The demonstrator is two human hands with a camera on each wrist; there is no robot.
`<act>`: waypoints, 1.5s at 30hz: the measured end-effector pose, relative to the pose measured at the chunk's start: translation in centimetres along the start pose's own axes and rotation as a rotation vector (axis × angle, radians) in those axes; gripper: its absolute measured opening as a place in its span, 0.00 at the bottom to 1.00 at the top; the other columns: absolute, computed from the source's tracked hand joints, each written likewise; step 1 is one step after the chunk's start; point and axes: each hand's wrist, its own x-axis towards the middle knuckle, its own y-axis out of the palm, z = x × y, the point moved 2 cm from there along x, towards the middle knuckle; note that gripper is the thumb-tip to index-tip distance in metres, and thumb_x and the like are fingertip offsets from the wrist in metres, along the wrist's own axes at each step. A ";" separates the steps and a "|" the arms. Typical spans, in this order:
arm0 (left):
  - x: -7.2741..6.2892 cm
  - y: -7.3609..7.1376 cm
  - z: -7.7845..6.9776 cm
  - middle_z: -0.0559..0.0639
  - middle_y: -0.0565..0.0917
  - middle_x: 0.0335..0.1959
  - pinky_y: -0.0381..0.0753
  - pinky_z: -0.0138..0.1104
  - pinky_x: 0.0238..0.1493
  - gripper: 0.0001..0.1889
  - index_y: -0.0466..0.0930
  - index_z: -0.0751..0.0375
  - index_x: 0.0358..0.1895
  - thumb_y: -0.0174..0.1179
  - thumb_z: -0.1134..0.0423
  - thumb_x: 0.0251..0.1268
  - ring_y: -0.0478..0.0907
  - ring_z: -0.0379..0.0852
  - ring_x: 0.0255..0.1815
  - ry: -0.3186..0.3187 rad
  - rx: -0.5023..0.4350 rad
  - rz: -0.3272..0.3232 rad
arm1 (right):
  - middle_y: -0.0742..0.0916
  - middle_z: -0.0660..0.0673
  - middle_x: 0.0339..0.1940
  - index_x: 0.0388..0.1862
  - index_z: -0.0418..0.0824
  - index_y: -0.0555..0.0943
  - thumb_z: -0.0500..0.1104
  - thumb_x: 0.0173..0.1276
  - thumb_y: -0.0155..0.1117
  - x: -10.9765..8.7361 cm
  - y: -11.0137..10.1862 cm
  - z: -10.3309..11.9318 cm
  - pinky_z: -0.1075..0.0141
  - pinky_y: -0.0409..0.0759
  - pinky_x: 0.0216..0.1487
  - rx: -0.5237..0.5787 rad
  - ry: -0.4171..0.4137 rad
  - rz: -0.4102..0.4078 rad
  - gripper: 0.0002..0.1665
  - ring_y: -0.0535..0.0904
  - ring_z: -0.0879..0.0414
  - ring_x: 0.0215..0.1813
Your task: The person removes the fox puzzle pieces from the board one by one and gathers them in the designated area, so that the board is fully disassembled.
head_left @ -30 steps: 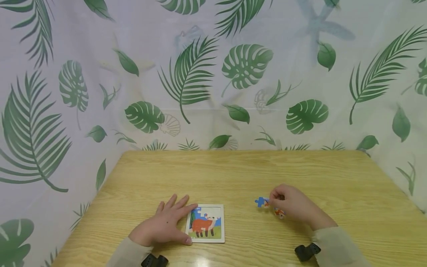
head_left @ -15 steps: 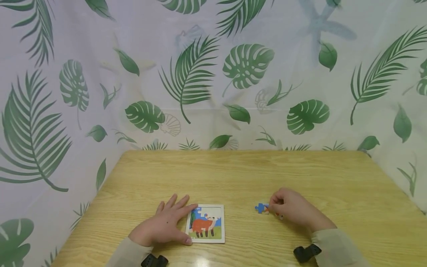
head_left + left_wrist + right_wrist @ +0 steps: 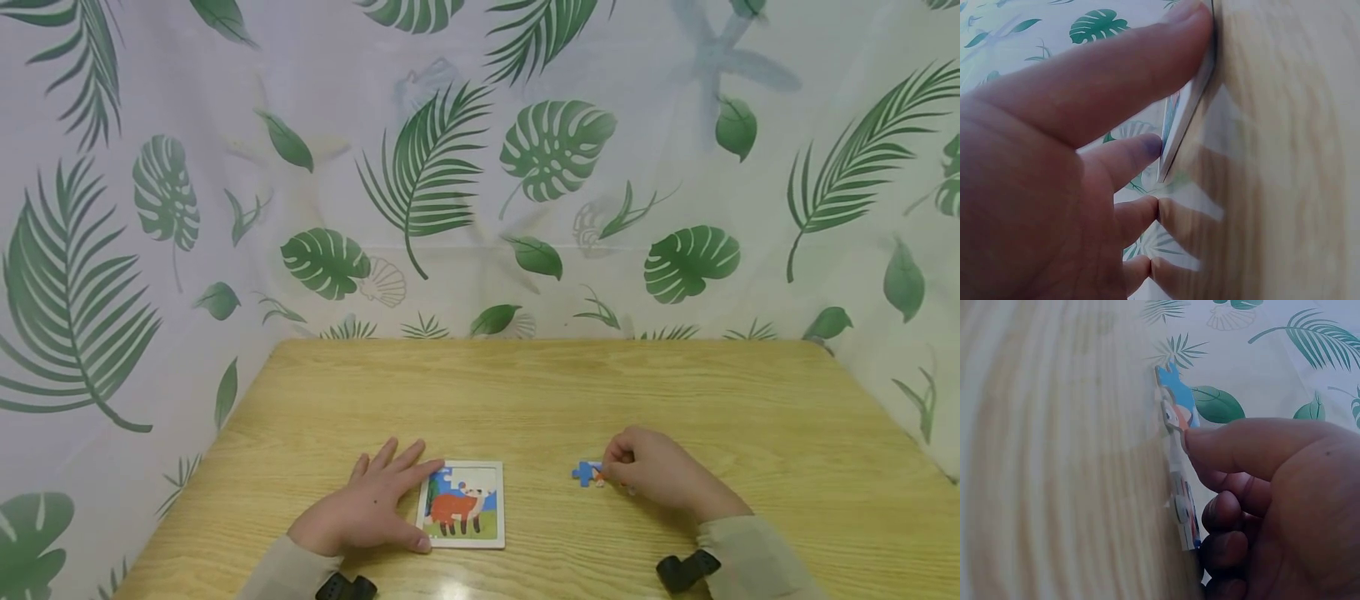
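Note:
A square jigsaw puzzle (image 3: 463,504) in a white frame, with a red fox-like animal on it, lies on the wooden table. Part of its upper right shows pale, without picture. My left hand (image 3: 378,504) rests at the puzzle's left side, fingers spread, with thumb and index finger on the frame edge (image 3: 1179,128). To the right, my right hand (image 3: 652,468) pinches a blue and orange puzzle piece (image 3: 583,473) between thumb and index finger, close over the table. Another puzzle piece (image 3: 1185,512) stands out beside the curled fingers in the right wrist view, mostly hidden by the hand from above.
The wooden table (image 3: 540,400) reaches back to a leaf-printed curtain (image 3: 450,167), which also runs along both sides. A black wrist camera (image 3: 686,571) sits on the right sleeve, another camera (image 3: 347,586) on the left.
My right hand has come down and slightly nearer with the blue and orange puzzle piece, covering more of the other piece. The left hand and framed puzzle have stayed put.

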 end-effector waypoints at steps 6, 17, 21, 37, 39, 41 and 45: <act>0.0 0.0 0.0 0.56 0.49 0.83 0.31 0.70 0.70 0.51 0.61 0.44 0.80 0.74 0.38 0.50 0.32 0.67 0.81 0.001 0.006 -0.006 | 0.81 0.51 0.28 0.31 0.48 0.84 0.48 0.71 0.67 0.0 0.1 0.0 0.61 0.74 0.32 -0.007 0.038 -0.018 0.09 0.75 0.55 0.29; 0.1 0.3 0.2 0.55 0.48 0.83 0.31 0.70 0.70 0.52 0.61 0.43 0.80 0.74 0.38 0.50 0.31 0.66 0.81 -0.004 -0.001 -0.003 | 0.80 0.51 0.28 0.31 0.47 0.83 0.48 0.70 0.68 -0.2 0.2 0.2 0.62 0.74 0.30 -0.019 0.034 -0.033 0.09 0.74 0.55 0.28; 0.1 0.4 0.3 0.54 0.48 0.83 0.30 0.70 0.71 0.52 0.61 0.42 0.79 0.74 0.38 0.49 0.31 0.65 0.81 -0.010 -0.009 -0.002 | 0.80 0.51 0.28 0.31 0.47 0.83 0.48 0.70 0.69 -0.3 0.3 0.3 0.61 0.73 0.31 -0.013 0.030 -0.029 0.09 0.74 0.55 0.29; 0.0 0.3 0.1 0.54 0.48 0.83 0.30 0.69 0.71 0.52 0.61 0.42 0.79 0.75 0.38 0.48 0.31 0.66 0.81 -0.017 0.000 0.003 | 0.81 0.52 0.30 0.31 0.47 0.83 0.48 0.69 0.69 -0.3 0.3 0.2 0.60 0.75 0.34 -0.010 0.052 -0.032 0.08 0.74 0.55 0.31; -0.1 0.4 0.1 0.54 0.47 0.83 0.30 0.69 0.71 0.52 0.61 0.42 0.79 0.74 0.37 0.49 0.31 0.66 0.81 -0.018 0.001 0.005 | 0.82 0.52 0.30 0.32 0.47 0.83 0.48 0.69 0.69 -0.3 0.4 0.1 0.60 0.75 0.35 -0.004 0.055 -0.029 0.08 0.75 0.55 0.32; -0.1 0.4 0.1 0.55 0.48 0.83 0.31 0.69 0.71 0.52 0.61 0.42 0.80 0.74 0.37 0.49 0.31 0.66 0.81 -0.015 0.005 0.003 | 0.82 0.52 0.30 0.32 0.48 0.83 0.48 0.69 0.69 -0.3 0.4 0.1 0.60 0.75 0.34 0.002 0.063 -0.026 0.08 0.75 0.55 0.32; 0.0 0.2 0.0 0.55 0.48 0.83 0.31 0.69 0.71 0.52 0.61 0.43 0.80 0.73 0.37 0.50 0.31 0.66 0.81 -0.004 0.017 -0.005 | 0.82 0.51 0.28 0.32 0.47 0.83 0.48 0.69 0.69 -0.2 0.2 -0.1 0.59 0.75 0.34 0.025 0.082 -0.042 0.08 0.76 0.54 0.30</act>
